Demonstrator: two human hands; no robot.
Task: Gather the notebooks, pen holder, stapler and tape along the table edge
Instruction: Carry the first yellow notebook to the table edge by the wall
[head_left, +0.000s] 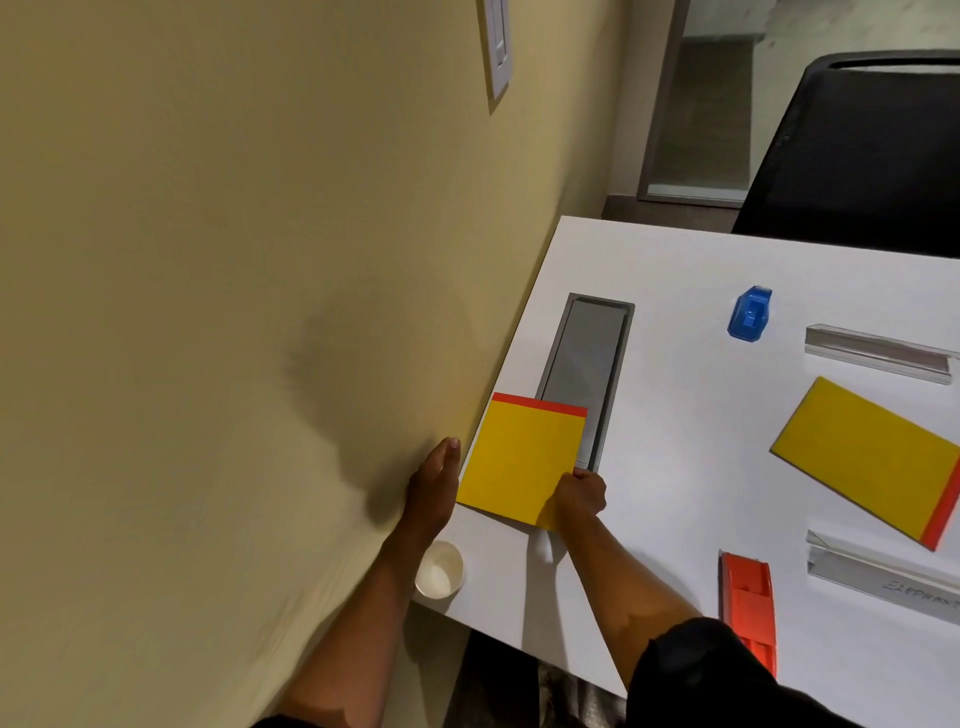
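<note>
- A white table (675, 467) stands against a beige wall (208, 260).
- A grey rectangular cable hatch (589, 358) is set flush into the table near the wall side.
- A white paper cup (439, 571) stands upright at the table's near corner.
- Two clear acrylic sign holders lie on the right: one (878, 353) further back, one (883, 577) nearer (it bears handwriting, too blurred to read).
- A black chair (857, 156) stands behind the table.
- A white wall plate (497, 47) hangs on the wall.

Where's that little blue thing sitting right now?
In the head view, the blue tape dispenser stands on the far right part of the white table, between the grey recessed panel and a clear plastic strip, untouched.
</note>
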